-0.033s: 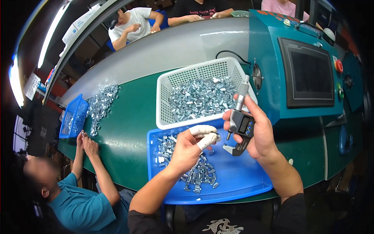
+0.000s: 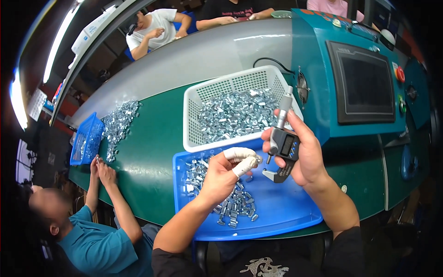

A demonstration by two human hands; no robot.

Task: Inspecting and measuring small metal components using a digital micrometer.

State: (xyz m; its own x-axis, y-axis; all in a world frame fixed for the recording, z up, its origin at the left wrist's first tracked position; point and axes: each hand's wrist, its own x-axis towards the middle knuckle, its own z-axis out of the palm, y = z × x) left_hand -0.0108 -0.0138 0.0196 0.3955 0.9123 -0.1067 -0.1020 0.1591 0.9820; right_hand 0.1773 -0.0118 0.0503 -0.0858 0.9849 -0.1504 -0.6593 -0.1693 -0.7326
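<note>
My right hand [image 2: 308, 159] is closed around a digital micrometer [image 2: 284, 147], its thimble pointing up and away. The micrometer's jaw gap faces left and looks empty. White coverings wrap the thumb and fingers of my left hand [image 2: 226, 173], pressed together in a pinch. At their tips a small metal part [image 2: 259, 159] shows, mostly hidden, just left of the micrometer and apart from it. Beneath both hands lies a blue tray [image 2: 281, 217], with a pile of small shiny metal parts [image 2: 235, 205] in its left half.
Behind the tray a white perforated basket [image 2: 194, 124] holds many similar parts. A teal machine [image 2: 316, 92] with a dark screen [image 2: 367, 87] stands at right. At left, a co-worker [image 2: 99, 240] handles something beside a blue basket [image 2: 87, 138] and a loose heap [image 2: 121, 122]. Other people sit across.
The whole view has shifted very slightly. Both hands keep nearly the same pose, with the micrometer still in my right hand.
</note>
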